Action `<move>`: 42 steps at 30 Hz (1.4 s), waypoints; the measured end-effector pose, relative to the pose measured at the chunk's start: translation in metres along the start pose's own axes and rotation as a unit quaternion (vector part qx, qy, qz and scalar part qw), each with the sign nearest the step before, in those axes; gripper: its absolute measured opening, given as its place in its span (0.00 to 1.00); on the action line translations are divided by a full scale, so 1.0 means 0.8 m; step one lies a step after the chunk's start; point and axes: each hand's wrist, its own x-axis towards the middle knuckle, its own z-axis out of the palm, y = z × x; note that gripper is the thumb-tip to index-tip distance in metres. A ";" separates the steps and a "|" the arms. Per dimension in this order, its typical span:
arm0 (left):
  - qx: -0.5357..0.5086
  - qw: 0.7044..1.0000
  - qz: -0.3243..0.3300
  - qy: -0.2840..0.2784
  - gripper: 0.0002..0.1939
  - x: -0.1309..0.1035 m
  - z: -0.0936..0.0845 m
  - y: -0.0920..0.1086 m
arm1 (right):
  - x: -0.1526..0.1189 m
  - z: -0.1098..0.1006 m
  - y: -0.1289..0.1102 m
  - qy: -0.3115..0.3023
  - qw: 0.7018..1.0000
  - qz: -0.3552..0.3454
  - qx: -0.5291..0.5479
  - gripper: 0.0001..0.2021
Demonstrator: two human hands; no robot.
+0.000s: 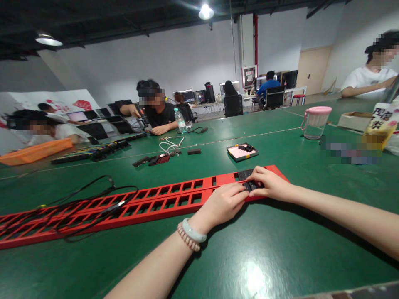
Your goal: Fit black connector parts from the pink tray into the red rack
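Observation:
A long red frame [168, 195] with rows of rectangular slots lies across the green table. Near its right end, my left hand [225, 203] rests over the front rail, its fingertips touching small black parts [248, 185]. My right hand [268, 182] pinches at the same black parts from the right side, its fingers bent together. Behind them another black piece [244, 175] sits in the frame. Black cables [93, 207] lie looped over the left part of the frame. What exactly each set of fingertips grips is partly hidden.
Behind the frame are a small tray [242, 152] holding black pieces, a white cable [171, 145], dark strips [194, 152] and a bottle [180, 120]. A pink-lidded cup [315, 122] stands at the right. People sit across the table and an orange tray [37, 152] is far left.

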 end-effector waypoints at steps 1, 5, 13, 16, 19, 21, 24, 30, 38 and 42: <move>0.013 1.000 -0.024 0.000 0.16 -0.001 -0.001 0.000 | 0.000 0.000 -0.001 0.000 1.000 0.001 0.001 0.22; 0.079 0.985 -0.155 -0.014 0.34 -0.007 -0.003 -0.005 | 0.000 -0.001 -0.004 0.001 1.000 0.006 0.000 0.20; 0.108 0.970 -0.212 -0.055 0.40 -0.010 0.006 -0.011 | 0.001 -0.002 -0.005 -0.004 1.000 0.015 -0.011 0.20; 0.109 0.968 -0.217 -0.059 0.40 -0.009 0.004 -0.010 | 0.002 -0.002 -0.006 -0.001 1.000 0.011 -0.017 0.20; 0.111 0.967 -0.220 -0.060 0.39 -0.009 0.003 -0.010 | 0.002 -0.002 -0.007 0.003 1.000 0.002 -0.021 0.20; 0.112 0.967 -0.221 -0.060 0.39 -0.008 0.003 -0.011 | 0.002 -0.002 -0.007 0.003 1.000 -0.004 -0.024 0.20; 0.114 0.966 -0.222 -0.062 0.39 -0.008 0.003 -0.012 | 0.002 0.000 -0.005 0.003 0.999 -0.011 -0.032 0.20; 0.110 0.968 -0.221 -0.052 0.39 -0.008 0.003 -0.012 | 0.002 0.001 -0.005 0.001 0.999 -0.011 -0.038 0.18; 0.115 0.966 -0.222 -0.060 0.39 -0.008 0.002 -0.009 | 0.001 -0.001 -0.010 0.004 0.999 -0.013 -0.047 0.17; 0.112 0.968 -0.220 -0.052 0.38 -0.007 0.002 -0.009 | 0.001 -0.001 -0.009 0.003 0.999 -0.021 -0.048 0.16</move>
